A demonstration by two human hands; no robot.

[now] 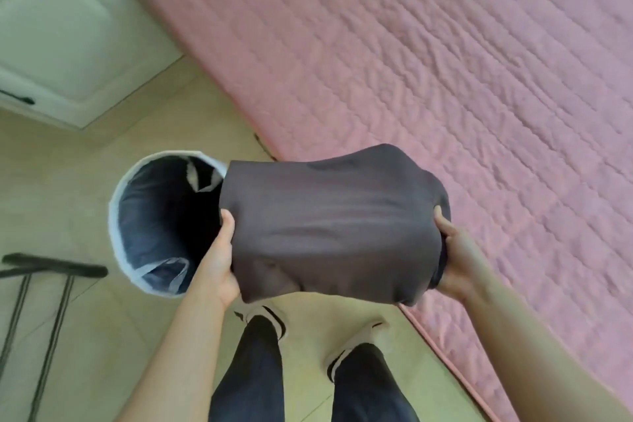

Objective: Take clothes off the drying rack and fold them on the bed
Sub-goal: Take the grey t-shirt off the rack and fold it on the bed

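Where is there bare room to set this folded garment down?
The bed, right of the garment, is bare wherever it shows. Also bare: floor between bin and cupboard. Crowded: bin by the left hand, rack legs lower left.

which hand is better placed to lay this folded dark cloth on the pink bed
Right. The right hand holds the dark cloth on the side next to the bed; the left hand is by the basket.

Bare forearms (178,353); dark trousers (253,380); pale, dark-striped shoes (272,313), perhaps slippers.
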